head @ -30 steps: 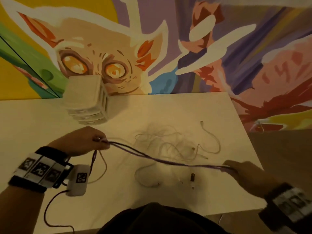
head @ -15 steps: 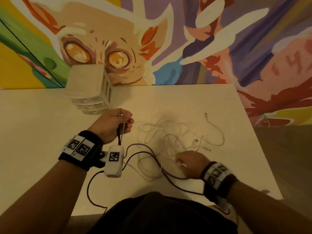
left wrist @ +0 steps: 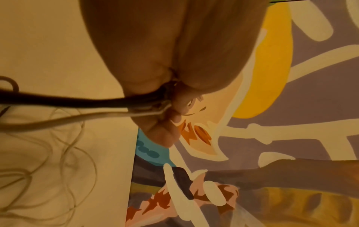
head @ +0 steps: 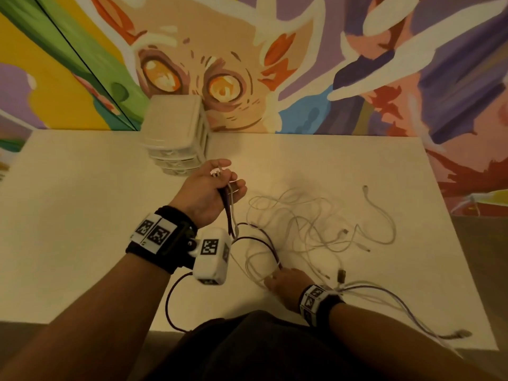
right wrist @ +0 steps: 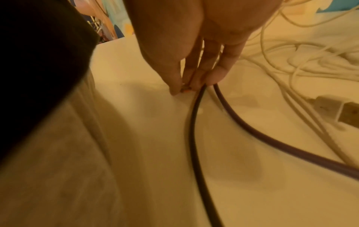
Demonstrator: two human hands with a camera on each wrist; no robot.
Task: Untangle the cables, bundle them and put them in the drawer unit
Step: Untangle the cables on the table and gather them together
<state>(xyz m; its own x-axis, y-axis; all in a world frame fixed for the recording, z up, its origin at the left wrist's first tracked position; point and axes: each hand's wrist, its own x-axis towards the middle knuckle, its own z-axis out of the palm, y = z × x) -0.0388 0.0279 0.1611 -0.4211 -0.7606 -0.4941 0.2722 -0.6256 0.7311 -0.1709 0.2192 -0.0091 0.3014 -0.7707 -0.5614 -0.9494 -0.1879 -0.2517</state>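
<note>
My left hand [head: 228,182] is raised over the table near the drawer unit [head: 176,133] and grips folded strands of the purple cable [head: 264,240] together with a white strand. In the left wrist view the left hand [left wrist: 165,99] is closed round the dark purple cable [left wrist: 77,99] and a white cable [left wrist: 58,119]. My right hand [head: 272,279] is down on the table near the front edge. Its fingertips [right wrist: 174,90] pinch a fold of the purple cable [right wrist: 194,122]. The tangle of white cables [head: 316,229] lies between and beyond the hands.
The white drawer unit stands at the back of the table [head: 82,215] against a painted wall [head: 357,50], drawers closed. A dark USB plug [head: 341,274] lies by my right wrist. One purple cable end [head: 461,334] trails to the front right corner.
A second ago the purple cable was stretched between my spread hands. My right hand has come in and down to the table; my left hand has lifted toward the drawer unit.
</note>
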